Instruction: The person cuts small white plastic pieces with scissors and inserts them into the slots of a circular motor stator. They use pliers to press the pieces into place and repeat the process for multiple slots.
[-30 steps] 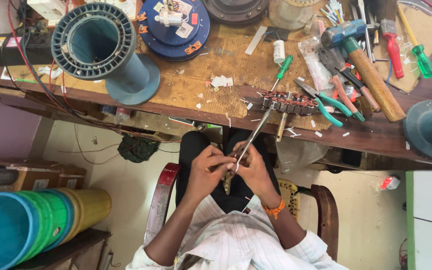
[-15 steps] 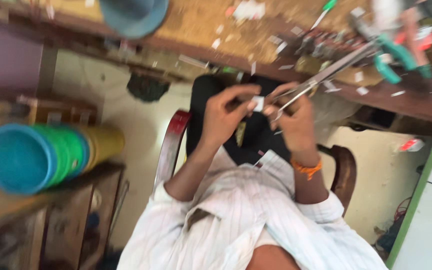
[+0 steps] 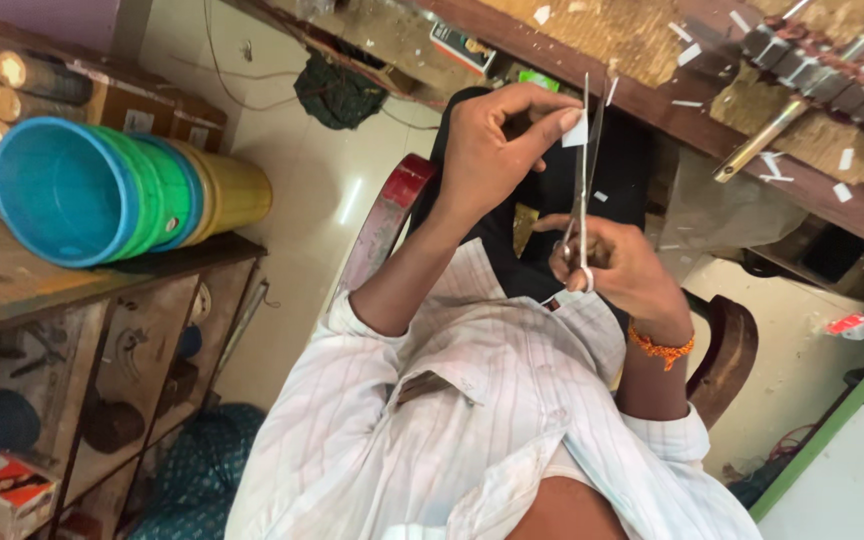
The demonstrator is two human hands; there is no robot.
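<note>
— Wooden bench (image 3: 642,40) runs across the top, littered with paper bits; below it you sit on a chair (image 3: 722,350) over a pale tiled floor. What do your hands have?

— Your left hand (image 3: 497,145) pinches a small white paper slip (image 3: 575,130) between thumb and forefinger, fingers pressed together on it, raised just under the bench edge. Your right hand (image 3: 617,270) grips the scissors (image 3: 582,190) by the handles, fingers clamped through the loops, blades pointing up and meeting the slip.

— And off to your side?

— Stacked buckets (image 3: 102,190), blue outermost, lie on a low shelf (image 3: 12,285), well apart from your hands.
</note>
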